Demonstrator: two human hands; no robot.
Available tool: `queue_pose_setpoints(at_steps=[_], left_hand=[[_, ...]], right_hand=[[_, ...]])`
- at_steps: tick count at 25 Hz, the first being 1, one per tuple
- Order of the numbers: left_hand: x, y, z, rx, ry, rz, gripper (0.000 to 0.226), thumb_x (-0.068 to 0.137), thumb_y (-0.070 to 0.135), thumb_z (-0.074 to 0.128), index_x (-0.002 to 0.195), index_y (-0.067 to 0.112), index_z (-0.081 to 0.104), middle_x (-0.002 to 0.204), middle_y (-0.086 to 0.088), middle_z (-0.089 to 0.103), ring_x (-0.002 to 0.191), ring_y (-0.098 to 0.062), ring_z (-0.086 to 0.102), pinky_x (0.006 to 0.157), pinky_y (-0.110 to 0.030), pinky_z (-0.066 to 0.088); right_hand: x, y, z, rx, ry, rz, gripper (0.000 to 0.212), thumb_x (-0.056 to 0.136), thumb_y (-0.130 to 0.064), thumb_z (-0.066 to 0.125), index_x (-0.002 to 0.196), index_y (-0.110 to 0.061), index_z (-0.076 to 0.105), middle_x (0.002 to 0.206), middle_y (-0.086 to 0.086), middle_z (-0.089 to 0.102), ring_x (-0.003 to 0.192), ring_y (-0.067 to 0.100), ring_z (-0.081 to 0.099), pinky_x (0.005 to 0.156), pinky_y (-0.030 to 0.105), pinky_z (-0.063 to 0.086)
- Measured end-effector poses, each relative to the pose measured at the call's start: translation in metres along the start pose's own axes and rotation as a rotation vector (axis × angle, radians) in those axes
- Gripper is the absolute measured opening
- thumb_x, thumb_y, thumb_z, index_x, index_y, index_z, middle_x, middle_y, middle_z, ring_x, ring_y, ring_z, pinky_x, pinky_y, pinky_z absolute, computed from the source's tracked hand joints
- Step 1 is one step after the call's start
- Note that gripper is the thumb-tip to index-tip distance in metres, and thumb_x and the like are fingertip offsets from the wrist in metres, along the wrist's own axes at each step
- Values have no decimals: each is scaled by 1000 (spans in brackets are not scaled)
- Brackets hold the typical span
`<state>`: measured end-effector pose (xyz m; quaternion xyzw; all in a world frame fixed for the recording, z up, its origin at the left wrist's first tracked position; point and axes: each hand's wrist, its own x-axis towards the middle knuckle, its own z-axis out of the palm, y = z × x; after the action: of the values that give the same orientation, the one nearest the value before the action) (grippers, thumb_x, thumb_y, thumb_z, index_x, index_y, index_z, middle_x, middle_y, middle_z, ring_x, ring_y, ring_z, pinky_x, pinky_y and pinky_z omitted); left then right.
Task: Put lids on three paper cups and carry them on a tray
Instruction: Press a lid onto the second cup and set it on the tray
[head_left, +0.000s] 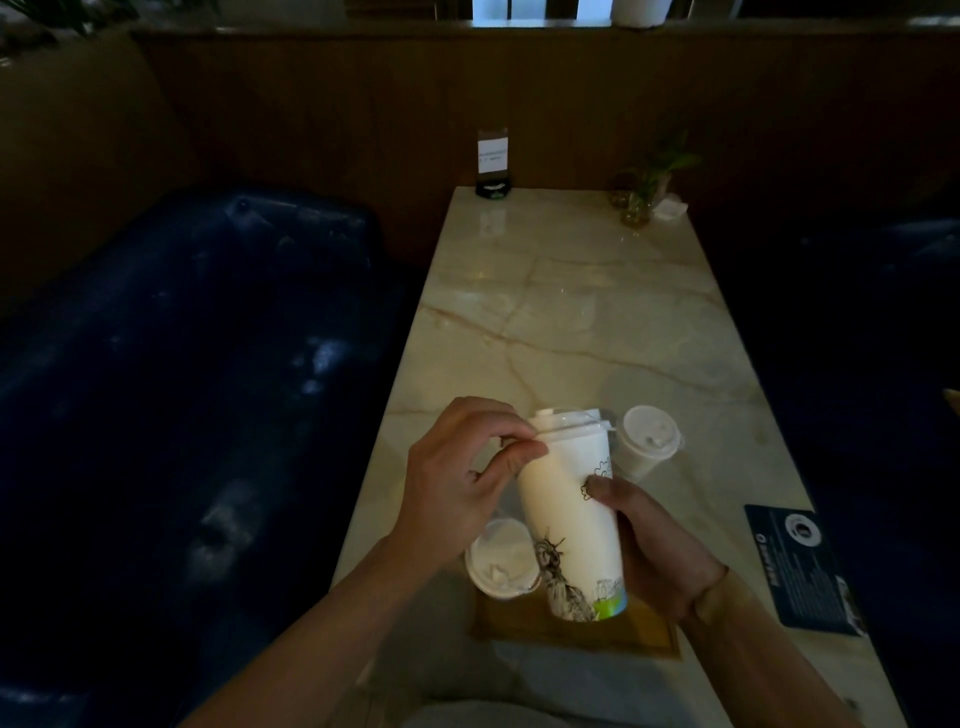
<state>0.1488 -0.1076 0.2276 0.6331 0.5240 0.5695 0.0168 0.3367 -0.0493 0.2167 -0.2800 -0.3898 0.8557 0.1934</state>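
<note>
From the head camera, a tall white paper cup (569, 525) with a statue drawing near its base is held tilted over the near end of the marble tabletop (597, 322), its top leaning toward the far left. A translucent lid (569, 422) sits on its rim. The left hand (457, 493) has its fingers curled at the cup's upper left side, thumb and fingertips pinching the edge of the lid. The right hand (657, 551) wraps round the cup's right side from behind, thumb pressed on the wall beside a small flower print.

The cup's base hangs just above a wooden tray (582, 631) lying at the near edge of the tabletop; whether it touches the tray cannot be told. A second lidded cup (501, 564) stands at the tray's left corner, just beside the held cup. A third lidded cup (649, 441) stands on the tabletop to the right, a little farther off, beyond the right hand.

A dark printed card (802, 566) lies at the tabletop's near right edge. At the far end stand a sign holder (492, 163) on the left and a small plant in a glass (641, 189) on the right. A dark blue seat (182, 374) fills the left side.
</note>
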Motion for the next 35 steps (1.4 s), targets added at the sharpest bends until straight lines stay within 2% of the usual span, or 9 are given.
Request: queue_pose_setpoints(at_steps=[5, 12, 16, 18, 23, 27, 31, 33, 35], left_hand=[[0, -1, 3, 41, -22, -3, 14, 86, 27, 73, 90, 14, 69, 93, 3, 65, 86, -11, 64, 76, -29, 55], [6, 11, 4, 87, -106, -75, 21, 81, 26, 74, 90, 7, 72, 93, -2, 65, 86, -14, 63, 78, -26, 54], [8, 14, 1, 10, -137, -197, 27, 76, 22, 81, 99, 14, 70, 99, 3, 62, 91, -5, 59, 82, -14, 48], [12, 12, -3, -36, -167, -255, 35, 75, 30, 81, 106, 22, 69, 104, 8, 59, 97, -6, 59, 85, -12, 46], [20, 13, -11, -87, -289, -281, 39, 76, 38, 77, 113, 29, 69, 111, 15, 58, 109, -15, 59, 92, -22, 48], [24, 16, -15, -91, -339, -236, 31, 81, 35, 73, 110, 23, 72, 109, 10, 61, 105, -15, 62, 89, -25, 51], [25, 18, -10, -66, -330, -258, 18, 88, 24, 70, 104, 15, 73, 102, 6, 67, 99, -12, 65, 87, -35, 55], [27, 17, -10, -54, -330, -268, 14, 89, 18, 69, 101, 14, 74, 98, 5, 69, 95, -10, 65, 84, -37, 54], [30, 16, -12, -36, -354, -282, 10, 90, 18, 69, 98, 15, 74, 93, 6, 70, 90, -9, 65, 81, -37, 53]], right_hand=[[9, -11, -1, -371, 19, -81, 53, 66, -25, 81, 116, -17, 64, 111, 12, 75, 101, 27, 72, 79, 34, 59], [18, -3, 7, -474, 187, -251, 55, 68, 6, 82, 111, -20, 59, 100, 6, 77, 92, 19, 74, 73, 31, 61], [18, -4, 8, -483, 270, -318, 55, 66, -5, 86, 111, -22, 60, 102, 3, 76, 93, 18, 73, 74, 32, 61], [16, -4, 7, -509, 290, -341, 59, 65, -8, 88, 113, -24, 58, 103, -2, 76, 93, 15, 73, 72, 28, 60], [13, -3, 7, -586, 325, -401, 70, 65, -8, 89, 125, -21, 54, 112, 3, 72, 101, 18, 70, 84, 41, 59], [13, 1, 5, -597, 353, -412, 71, 64, -9, 89, 124, -24, 55, 112, 1, 72, 100, 14, 70, 83, 39, 59], [10, 7, 3, -602, 383, -383, 66, 61, -16, 91, 117, -26, 58, 107, -5, 74, 96, 10, 72, 76, 28, 60], [10, 10, 4, -601, 390, -366, 65, 59, -22, 92, 115, -25, 59, 105, -2, 75, 95, 12, 72, 75, 30, 61], [9, 10, 7, -623, 401, -344, 69, 52, -37, 90, 113, -26, 60, 104, -2, 75, 92, 11, 72, 76, 35, 62]])
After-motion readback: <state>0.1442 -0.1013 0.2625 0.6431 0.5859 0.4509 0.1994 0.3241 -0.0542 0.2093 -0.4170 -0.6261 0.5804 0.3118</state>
